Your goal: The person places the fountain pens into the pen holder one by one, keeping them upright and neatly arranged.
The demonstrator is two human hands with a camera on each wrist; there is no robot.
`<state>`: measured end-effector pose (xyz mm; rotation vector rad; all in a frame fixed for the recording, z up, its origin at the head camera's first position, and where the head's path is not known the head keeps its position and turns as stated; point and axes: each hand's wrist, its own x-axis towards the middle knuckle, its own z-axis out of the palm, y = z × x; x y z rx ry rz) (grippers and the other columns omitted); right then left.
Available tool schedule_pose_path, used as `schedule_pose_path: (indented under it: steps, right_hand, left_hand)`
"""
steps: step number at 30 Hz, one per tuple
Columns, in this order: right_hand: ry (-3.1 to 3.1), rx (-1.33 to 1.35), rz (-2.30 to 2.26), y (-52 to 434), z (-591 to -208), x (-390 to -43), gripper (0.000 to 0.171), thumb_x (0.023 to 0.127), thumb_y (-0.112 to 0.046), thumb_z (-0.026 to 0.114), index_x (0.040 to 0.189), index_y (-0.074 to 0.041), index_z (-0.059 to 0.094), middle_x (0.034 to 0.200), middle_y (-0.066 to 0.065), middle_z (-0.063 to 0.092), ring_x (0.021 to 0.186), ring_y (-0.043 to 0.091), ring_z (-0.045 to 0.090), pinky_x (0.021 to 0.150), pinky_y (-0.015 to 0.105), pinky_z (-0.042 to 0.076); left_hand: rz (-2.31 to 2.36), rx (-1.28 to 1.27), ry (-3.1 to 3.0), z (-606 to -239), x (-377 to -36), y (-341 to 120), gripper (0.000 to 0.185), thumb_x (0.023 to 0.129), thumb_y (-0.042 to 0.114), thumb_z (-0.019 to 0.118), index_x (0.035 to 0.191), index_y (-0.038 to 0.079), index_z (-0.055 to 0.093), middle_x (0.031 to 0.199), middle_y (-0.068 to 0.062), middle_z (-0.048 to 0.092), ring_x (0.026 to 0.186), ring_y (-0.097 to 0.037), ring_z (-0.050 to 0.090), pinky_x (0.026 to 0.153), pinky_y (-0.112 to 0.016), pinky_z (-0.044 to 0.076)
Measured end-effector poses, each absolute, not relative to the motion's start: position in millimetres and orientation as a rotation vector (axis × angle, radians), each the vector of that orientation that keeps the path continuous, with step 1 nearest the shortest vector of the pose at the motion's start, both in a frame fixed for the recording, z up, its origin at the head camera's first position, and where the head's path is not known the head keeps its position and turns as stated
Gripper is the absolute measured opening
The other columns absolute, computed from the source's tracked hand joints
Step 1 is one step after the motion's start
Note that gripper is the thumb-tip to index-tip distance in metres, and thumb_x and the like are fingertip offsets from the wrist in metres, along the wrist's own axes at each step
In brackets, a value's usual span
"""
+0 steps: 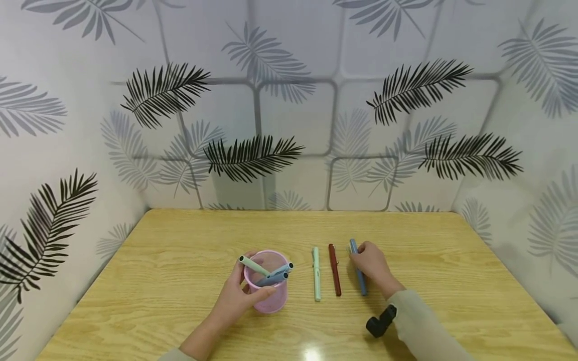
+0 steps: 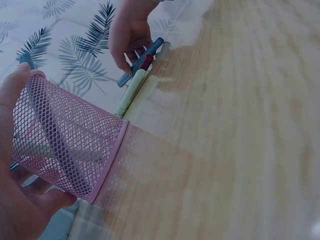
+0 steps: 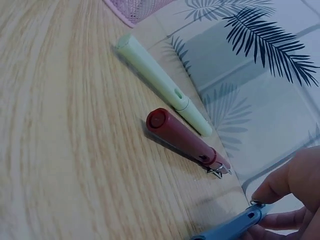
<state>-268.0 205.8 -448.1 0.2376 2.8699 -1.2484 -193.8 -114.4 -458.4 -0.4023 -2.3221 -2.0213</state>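
Your left hand (image 1: 237, 296) wraps around the pink mesh cup (image 1: 269, 293), which stands upright on the wooden table (image 1: 189, 260). The thumb lies across the near side of the cup and the fingers curl around the far side by the rim; in the left wrist view the palm and fingers (image 2: 20, 210) press against the mesh wall (image 2: 65, 145). Three pens are in the cup: a pale green one (image 1: 253, 265) leaning left past the rim, and two blue-grey ones (image 1: 277, 275) leaning right with their ends sticking out over the rim.

Your right hand (image 1: 372, 263) rests on the blue pen (image 1: 359, 281), which lies flat on the table to the right of the cup. The fingers bend down over its far end, and the right wrist view shows thumb and fingertips (image 3: 280, 187) pinching the pen near its clip (image 3: 235, 227). The pen still touches the table.

Just left of the blue pen lies a red pen (image 1: 334, 277), and left of that a light green pen (image 1: 317, 273). All three lie roughly parallel, pointing away from you, close together but apart. The light green one is nearest the cup without touching it.

A black wrist mount (image 1: 381, 322) sits at your right sleeve (image 1: 424, 326). Leaf-patterned walls (image 1: 289, 100) close in the table on three sides.
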Motion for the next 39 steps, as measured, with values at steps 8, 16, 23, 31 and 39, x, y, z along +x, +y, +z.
schedule_pose_path:
  steps: [8,16,23,31,39]
  right_hand:
    - [2.876,0.241,-1.489,205.8,-442.6,-264.6,0.032,0.089,-0.015,0.051,0.114,0.005,0.049,0.098,0.022,0.054,0.072,0.024,0.054,0.052,0.03,0.047]
    - [2.848,0.232,-1.657,205.4,-439.8,-262.6,0.036,0.089,-0.017,0.051,0.12,0.002,0.047,0.102,0.022,0.054,0.075,0.026,0.058,0.053,0.032,0.052]
    - [2.773,0.214,-1.832,204.9,-435.1,-257.4,0.036,0.089,-0.014,0.051,0.121,0.002,0.046,0.1,0.02,0.053,0.069,0.023,0.057,0.058,0.036,0.055]
    - [2.724,0.157,-1.936,202.4,-429.2,-251.5,0.033,0.089,-0.011,0.051,0.12,0.003,0.045,0.101,0.021,0.052,0.071,0.025,0.061,0.063,0.04,0.056]
    - [2.676,0.074,-2.05,198.6,-423.7,-249.3,0.03,0.09,-0.009,0.053,0.117,0.001,0.044,0.099,0.018,0.052,0.072,0.024,0.061,0.06,0.037,0.056]
  left_hand:
    - [-2.023,-0.397,-2.315,-457.5,-193.0,-114.1,0.078,0.073,0.018,0.081,0.136,0.027,0.036,0.136,-0.005,0.043,0.126,-0.025,0.039,0.098,-0.05,0.038]
    - [-2.027,-0.398,-2.319,-459.2,-193.5,-113.9,0.081,0.073,0.018,0.081,0.14,0.019,0.034,0.137,-0.007,0.043,0.127,-0.027,0.039,0.097,-0.05,0.038]
    - [-2.032,-0.403,-2.314,-459.2,-194.4,-113.7,0.078,0.073,0.016,0.081,0.137,0.025,0.036,0.136,-0.007,0.043,0.126,-0.027,0.039,0.098,-0.05,0.038]
    - [-2.06,-0.374,-2.311,-462.8,-195.3,-114.1,0.079,0.073,0.013,0.08,0.138,0.023,0.035,0.138,-0.008,0.042,0.127,-0.027,0.038,0.097,-0.053,0.037]
    - [-2.027,-0.402,-2.312,-460.3,-195.1,-114.5,0.077,0.073,0.017,0.08,0.136,0.025,0.036,0.136,-0.005,0.043,0.126,-0.027,0.039,0.097,-0.051,0.038]
